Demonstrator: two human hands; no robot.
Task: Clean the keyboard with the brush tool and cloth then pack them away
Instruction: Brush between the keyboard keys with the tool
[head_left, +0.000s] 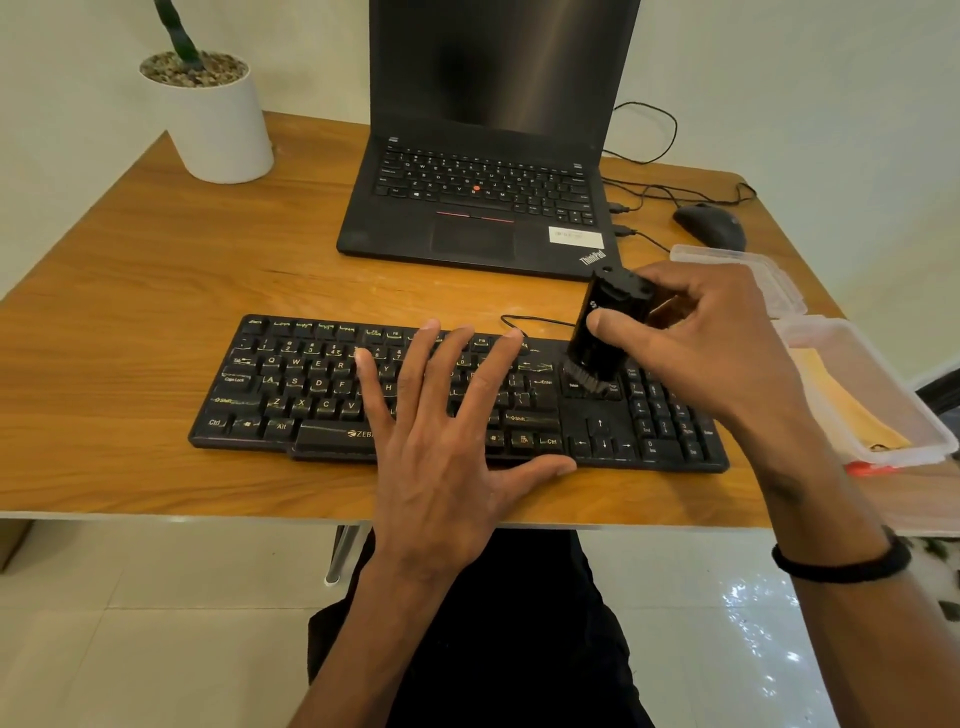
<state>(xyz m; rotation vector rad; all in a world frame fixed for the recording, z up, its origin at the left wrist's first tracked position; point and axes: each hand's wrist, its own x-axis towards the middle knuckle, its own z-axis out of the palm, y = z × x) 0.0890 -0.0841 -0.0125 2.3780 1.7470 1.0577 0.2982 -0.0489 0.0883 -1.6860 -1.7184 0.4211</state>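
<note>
Head view: a person brushes a black keyboard (457, 395) on a wooden tabletop (156, 291).
Right hand (711, 338): grip clenched around the black brush tool (605, 327), bristles touching the keys between the Enter key and the number pad.
Left hand (447, 415): released, fingers spread flat on the middle keys, steadying the board.
Cloth: a yellow cloth (852, 410) lies in the open clear plastic box (914, 421) at the right edge, not yet used.
Risk: the keyboard sits near the tabletop's front edge; a hard stroke could likely push it off if the left hand lifts. The right forearm passes just beside the box and could nudge it.
Room: open tabletop lies left of the keyboard; laptop (483, 208) behind.
</note>
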